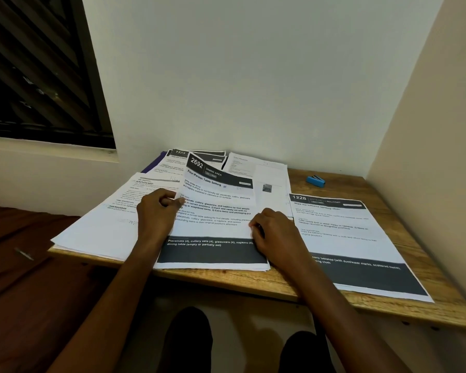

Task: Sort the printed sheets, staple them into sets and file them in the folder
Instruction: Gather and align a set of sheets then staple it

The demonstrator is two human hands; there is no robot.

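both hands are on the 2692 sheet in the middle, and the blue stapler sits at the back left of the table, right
Not quite. The head view shows the blue stapler at the back right of the table, not the back left. The left hand and right hand do hold the 2692 sheet in the middle.

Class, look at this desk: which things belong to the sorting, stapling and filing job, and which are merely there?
Belongs to the job:
sheet 2692, held by the left hand and right hand
sheet 1228
sheet 1573
left-side paper pile
blue stapler
purple folder, mostly covered

Merely there:
wooden desk
window
small metal piece on the brown surface
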